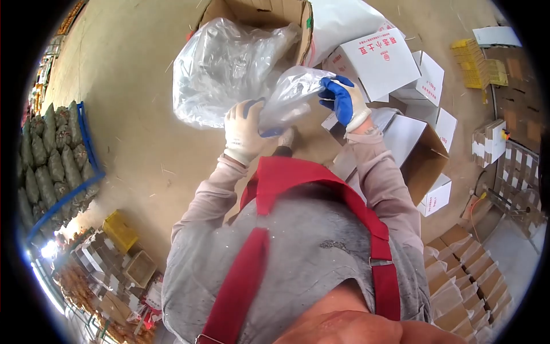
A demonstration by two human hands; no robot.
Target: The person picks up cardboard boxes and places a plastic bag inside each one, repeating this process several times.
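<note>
Both my gloved hands hold a clear plastic bag (289, 97) in front of my chest. My left hand (245, 131), in a white glove with a blue palm, grips its lower end. My right hand (344, 101), blue palm turned toward me, pinches the bag's upper edge. Behind it, a larger clear plastic liner (220, 69) spills out of an open brown cardboard box (260, 11) on the floor.
White printed cartons (381, 60) are piled at the right, one open (421, 157). Flat brown cartons (467, 269) are stacked lower right. Filled mesh sacks (48, 160) lie on a blue frame at the left. A yellow crate (120, 229) stands lower left. Bare tan floor (132, 86) lies between.
</note>
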